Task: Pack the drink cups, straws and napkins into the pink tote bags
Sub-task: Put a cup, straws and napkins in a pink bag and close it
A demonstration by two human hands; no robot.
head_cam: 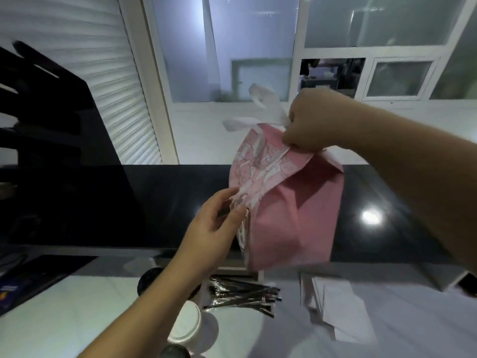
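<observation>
Right hand [307,122] pinching pink tote bag [289,215] rim, left hand [214,223] holding edge

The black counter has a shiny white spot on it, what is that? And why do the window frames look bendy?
In the head view, the spot on the black counter is glare from a light reflecting off its glossy top. The window frames lean and curve because the wide-angle lens distorts them. The pink tote bag looks soft from motion blur.
</observation>
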